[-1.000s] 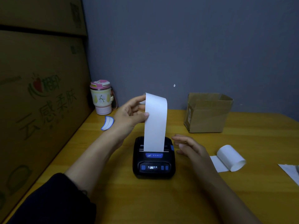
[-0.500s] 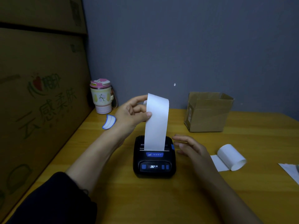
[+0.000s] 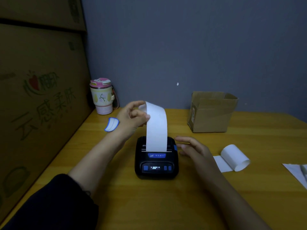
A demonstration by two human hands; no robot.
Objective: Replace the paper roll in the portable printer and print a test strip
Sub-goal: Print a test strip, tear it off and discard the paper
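A black portable printer with blue buttons and a lit display sits on the wooden table. A white paper strip rises upright from its slot. My left hand pinches the strip's top left edge between thumb and fingers. My right hand hovers just right of the printer, fingers spread, holding nothing. A loose white paper roll lies on the table to the right with its tail unrolled.
An open cardboard box stands at the back right. A pink-lidded tumbler stands in the back left corner, with a blue-edged label lying near it. Large cartons wall off the left side. A white sheet lies at the right edge.
The strip has tilted slightly to the right while my left hand keeps hold of it. My right hand stays beside the printer, almost unmoved.
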